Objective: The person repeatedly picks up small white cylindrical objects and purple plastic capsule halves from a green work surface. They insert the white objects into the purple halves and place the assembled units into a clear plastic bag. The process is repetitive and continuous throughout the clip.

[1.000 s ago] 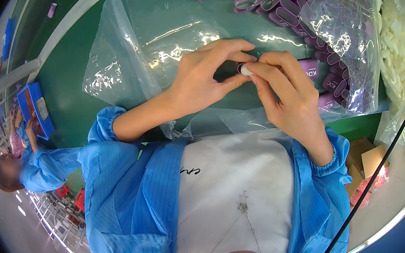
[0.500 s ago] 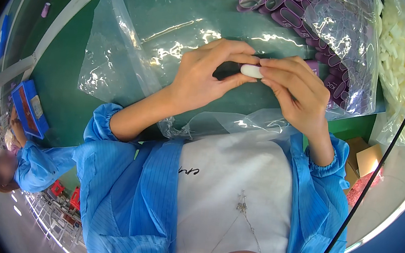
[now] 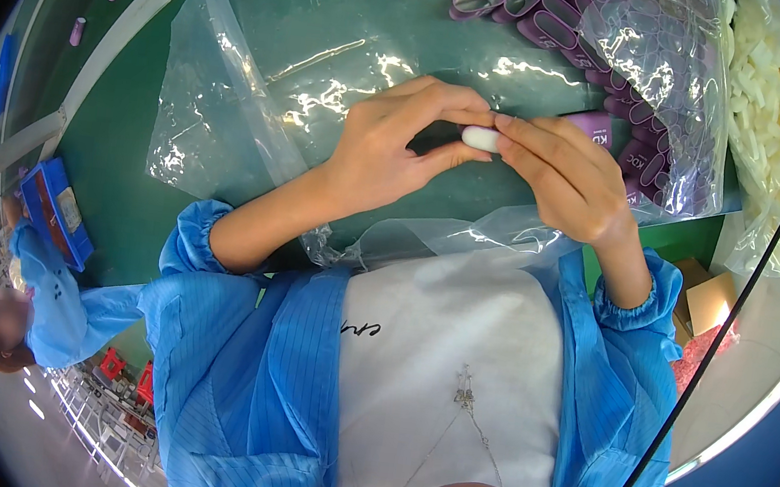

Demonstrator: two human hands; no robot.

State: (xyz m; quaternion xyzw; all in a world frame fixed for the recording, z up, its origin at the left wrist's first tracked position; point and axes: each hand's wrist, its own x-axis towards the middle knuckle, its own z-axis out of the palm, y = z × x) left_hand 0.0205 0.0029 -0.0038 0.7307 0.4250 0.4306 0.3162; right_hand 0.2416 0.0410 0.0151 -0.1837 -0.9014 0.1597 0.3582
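Note:
Above the green table, my left hand pinches a small oval piece with a white end between thumb and fingers. A thin dark purple rim shows along its upper edge; the rest is hidden by my fingers. My right hand is closed on the right side of the same piece, fingertips pressed on its white end. Just beyond my right hand lie purple oval sleeves, several of them inside or under a clear plastic bag.
A clear plastic sheet covers part of the green table. A bag of white pieces stands at the right, near a black cable and an open cardboard box. At the left are a blue tray and a co-worker in blue.
My right fingers have straightened and moved further over the white end, with the thumb now hidden. My left hand keeps its pinch. The co-worker's arm at the left has shifted.

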